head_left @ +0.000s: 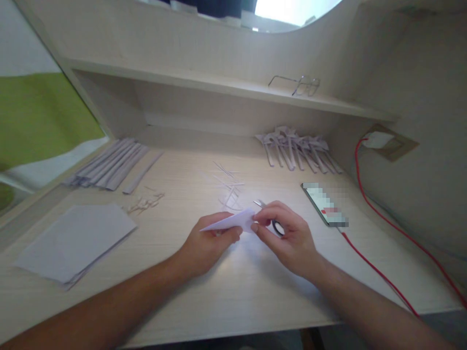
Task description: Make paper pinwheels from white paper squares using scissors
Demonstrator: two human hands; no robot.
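Head view: at frame centre above the table (233,287), the left hand (209,243) pinches a folded paper piece (233,222), long axis running left-right, while the right hand (288,238) grips its right tip and small scissors (272,218).

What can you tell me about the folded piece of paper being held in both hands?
The folded paper is white and thin, creased into a long narrow triangle whose sharp tip points left. It is held just above the pale wooden desk, roughly level. The left hand pinches its lower edge from beneath near the middle, and the right hand grips its wider right end between thumb and fingers. Scissors lie right behind it, partly hidden by the right hand. Whether it has been cut cannot be told.
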